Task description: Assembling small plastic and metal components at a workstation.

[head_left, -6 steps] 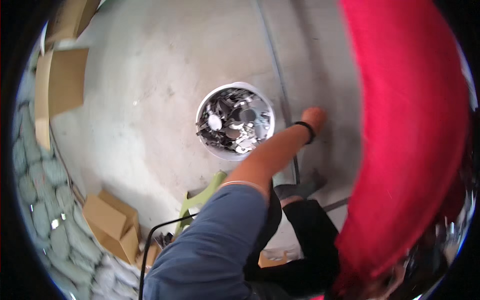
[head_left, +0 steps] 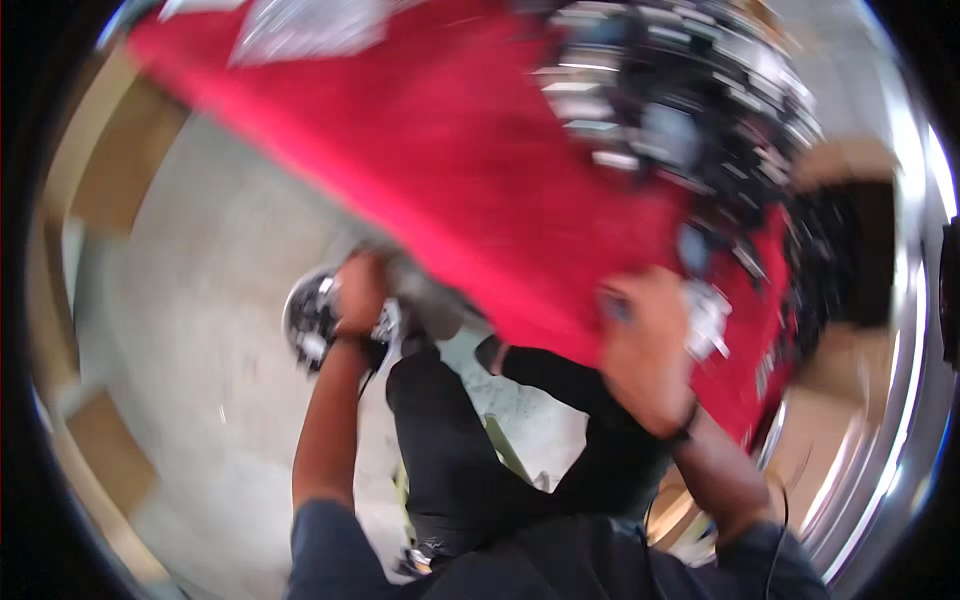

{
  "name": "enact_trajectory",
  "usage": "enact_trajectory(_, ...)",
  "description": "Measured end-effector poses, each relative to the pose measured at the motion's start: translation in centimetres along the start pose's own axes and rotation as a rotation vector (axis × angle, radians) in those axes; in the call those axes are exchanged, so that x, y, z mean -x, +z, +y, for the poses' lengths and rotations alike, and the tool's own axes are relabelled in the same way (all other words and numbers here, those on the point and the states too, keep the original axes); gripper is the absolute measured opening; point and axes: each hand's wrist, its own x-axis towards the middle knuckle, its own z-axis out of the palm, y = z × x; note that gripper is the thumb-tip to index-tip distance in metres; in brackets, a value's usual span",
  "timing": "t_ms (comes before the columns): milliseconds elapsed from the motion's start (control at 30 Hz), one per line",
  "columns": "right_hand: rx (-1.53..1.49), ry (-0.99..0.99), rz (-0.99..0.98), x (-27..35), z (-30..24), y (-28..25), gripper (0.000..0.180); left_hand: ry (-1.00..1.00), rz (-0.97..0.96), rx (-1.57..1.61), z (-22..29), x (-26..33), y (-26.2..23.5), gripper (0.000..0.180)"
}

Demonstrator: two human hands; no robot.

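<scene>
Hands had shifted: the left hand [head_left: 360, 290] now reached into the bucket [head_left: 305, 322] of metal parts, grip hidden. The right hand [head_left: 640, 345] pinched a small part near the red cloth [head_left: 480, 170], which now filled the far view.

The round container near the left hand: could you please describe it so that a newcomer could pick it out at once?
Start from the red cloth across the top and follow its lower edge down to the pale concrete floor. There the left hand reaches over a round white bucket. Unlike the brown cardboard boxes around it, it holds shiny dark and silvery pieces.
</scene>
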Motion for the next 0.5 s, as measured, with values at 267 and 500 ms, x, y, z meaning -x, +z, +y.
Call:
enact_trajectory(267, -0.202, -0.046, 0.163, 1.7, 1.0, -3.7, 0.014, -0.192, -0.131, -0.164, -5.2, 11.9, -7.3, 0.02)
enact_trajectory(500, -0.289, 0.116, 0.35, 14.9, 0.9, -16.4, 0.019, -0.081, -0.045, -0.225, -3.1, 16.5, -9.4, 0.02)
